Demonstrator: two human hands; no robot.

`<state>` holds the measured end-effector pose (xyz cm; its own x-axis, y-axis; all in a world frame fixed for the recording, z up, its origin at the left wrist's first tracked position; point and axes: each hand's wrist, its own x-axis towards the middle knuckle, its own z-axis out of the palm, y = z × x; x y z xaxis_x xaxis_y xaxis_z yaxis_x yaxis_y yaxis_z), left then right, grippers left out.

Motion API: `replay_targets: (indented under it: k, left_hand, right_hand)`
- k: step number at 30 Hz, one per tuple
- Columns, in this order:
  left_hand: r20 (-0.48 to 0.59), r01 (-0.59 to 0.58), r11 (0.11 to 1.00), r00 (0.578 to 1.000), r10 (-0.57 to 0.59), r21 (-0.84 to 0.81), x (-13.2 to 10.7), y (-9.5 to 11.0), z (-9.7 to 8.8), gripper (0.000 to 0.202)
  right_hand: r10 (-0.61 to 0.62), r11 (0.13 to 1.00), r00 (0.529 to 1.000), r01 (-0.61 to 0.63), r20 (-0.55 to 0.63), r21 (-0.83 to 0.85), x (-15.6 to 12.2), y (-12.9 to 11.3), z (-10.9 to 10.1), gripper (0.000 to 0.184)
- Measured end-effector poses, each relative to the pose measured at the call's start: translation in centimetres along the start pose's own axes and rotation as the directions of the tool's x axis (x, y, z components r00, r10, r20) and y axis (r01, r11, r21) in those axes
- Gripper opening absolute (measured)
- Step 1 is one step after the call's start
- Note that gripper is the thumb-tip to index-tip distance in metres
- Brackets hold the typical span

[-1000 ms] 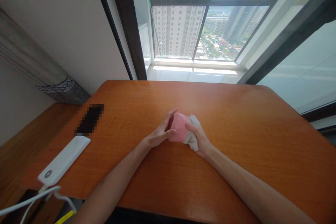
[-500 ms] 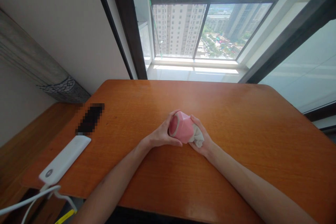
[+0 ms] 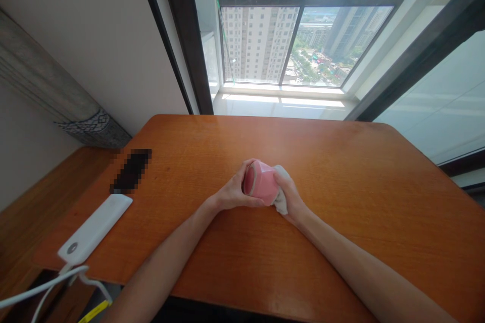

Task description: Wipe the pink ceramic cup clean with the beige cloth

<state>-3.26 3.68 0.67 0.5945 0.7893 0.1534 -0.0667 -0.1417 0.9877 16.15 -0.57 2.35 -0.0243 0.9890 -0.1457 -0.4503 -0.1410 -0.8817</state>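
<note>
A pink faceted cup (image 3: pixel 266 185) lies on its side in the air above the table, its round opening facing left. My left hand (image 3: pixel 235 189) is wrapped round the opening end, thumb below and fingers above. At the other end my right hand (image 3: pixel 291 194) grips a crumpled white cloth (image 3: pixel 281 203) and presses it against the cup's base and side. Part of the cloth sticks out above the right hand's fingers and part hangs below. The far side of the cup is hidden.
The wooden table (image 3: pixel 364 202) spans the view. On its left lie a white power bank (image 3: pixel 96 227) with white cables (image 3: pixel 49 285) and a dark pixelated object (image 3: pixel 132 170). A window (image 3: pixel 280 45) stands beyond the far edge, and a curtain (image 3: pixel 76 91) hangs at left.
My right hand has turned over, its back now upward, and the cloth has shifted round the cup's base. The left hand and the cup stay nearly in place.
</note>
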Motion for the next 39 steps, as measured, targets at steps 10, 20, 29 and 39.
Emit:
replay_targets:
  k: [10,20,29,39]
  left_hand:
    - [0.048,-0.003,0.988,0.999,0.011,-0.153,-0.1,0.3,-0.1,0.111]
    - [0.072,-0.01,0.978,0.997,0.025,-0.209,0.0,-0.1,-0.8,0.092]
    - [0.068,0.04,0.963,0.997,-0.023,-0.266,-0.2,-0.2,-0.7,0.095]
    - [0.069,0.021,0.973,0.998,-0.005,-0.228,-0.4,0.0,-0.4,0.095]
  right_hand:
    - [-0.285,0.824,0.952,0.304,0.113,-0.478,-1.7,0.5,-0.6,0.039]
    - [-0.389,0.282,0.692,0.718,0.609,-0.636,-1.4,-0.1,-0.1,0.041]
    - [-0.636,-0.19,0.319,0.818,0.703,-0.543,-1.3,1.2,0.0,0.038]
    - [-0.606,0.428,0.731,0.633,0.315,-0.645,-1.7,1.6,0.2,0.043]
